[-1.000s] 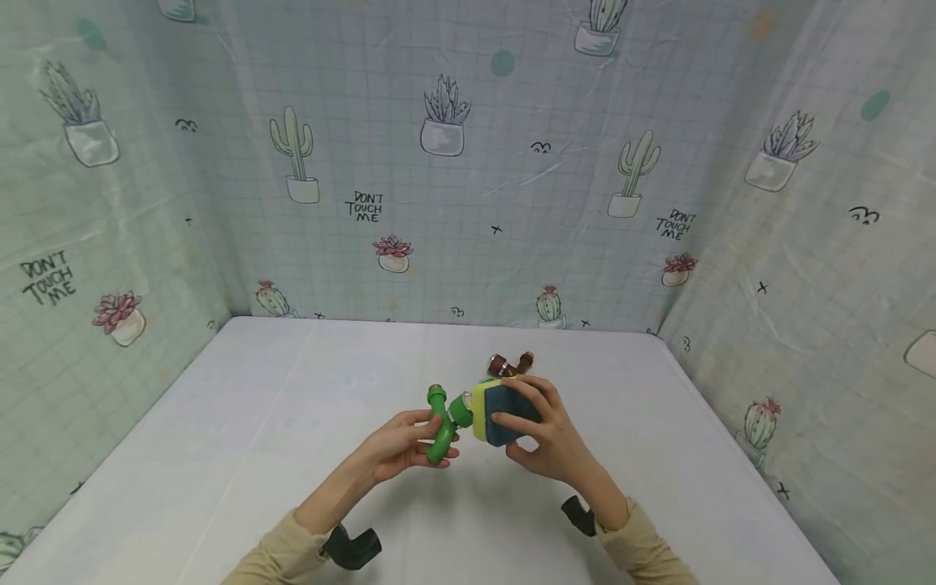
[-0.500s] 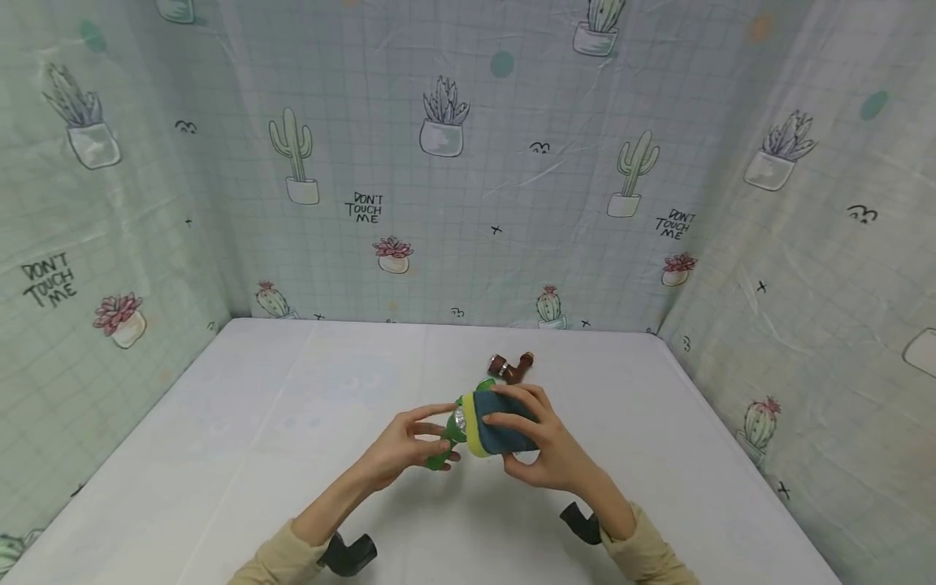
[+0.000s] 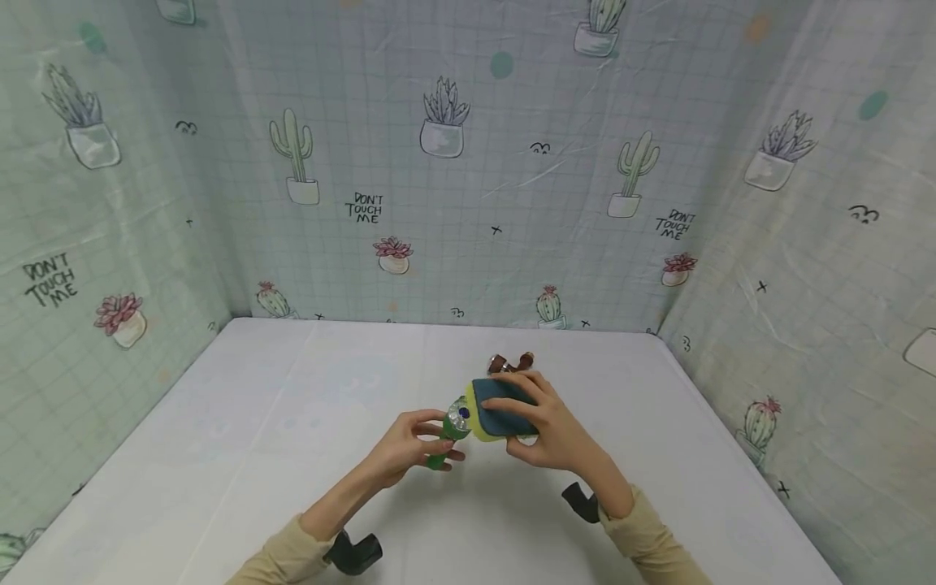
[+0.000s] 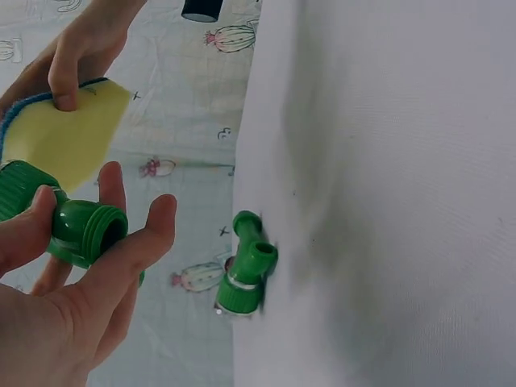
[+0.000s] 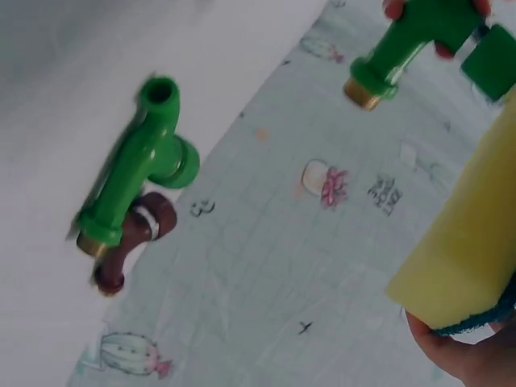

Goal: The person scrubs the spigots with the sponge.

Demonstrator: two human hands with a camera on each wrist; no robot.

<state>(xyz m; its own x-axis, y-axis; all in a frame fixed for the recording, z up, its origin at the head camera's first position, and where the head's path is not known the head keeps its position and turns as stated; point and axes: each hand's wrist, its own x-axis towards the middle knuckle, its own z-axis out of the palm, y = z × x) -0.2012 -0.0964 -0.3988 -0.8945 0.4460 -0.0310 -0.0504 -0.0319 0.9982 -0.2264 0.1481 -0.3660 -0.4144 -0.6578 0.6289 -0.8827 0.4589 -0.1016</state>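
My left hand [image 3: 405,445] grips a green garden tap [image 3: 436,461] by its body, raised above the table. The tap's knob end, clear with a blue dot, faces the right side in the head view. My right hand [image 3: 552,431] holds a sponge [image 3: 504,406] with a yellow foam side and a dark blue scouring side. The yellow side meets the knob end of the tap in the head view. In the right wrist view, the held tap's brass-coloured threaded end [image 5: 362,94] shows, and the sponge's foam [image 5: 459,242] fills the right edge.
A second green tap [image 5: 149,153] lies on the white table [image 3: 292,422] beside a brown tap [image 3: 498,364], beyond the hands. The sponge and right hand hide the second green tap in the head view. Patterned cloth walls [image 3: 453,203] enclose the table's back and sides.
The held tap has turned in my left hand, bringing its clear knob into view. The sponge shifted slightly toward me, then back away, over the tap's knob end.
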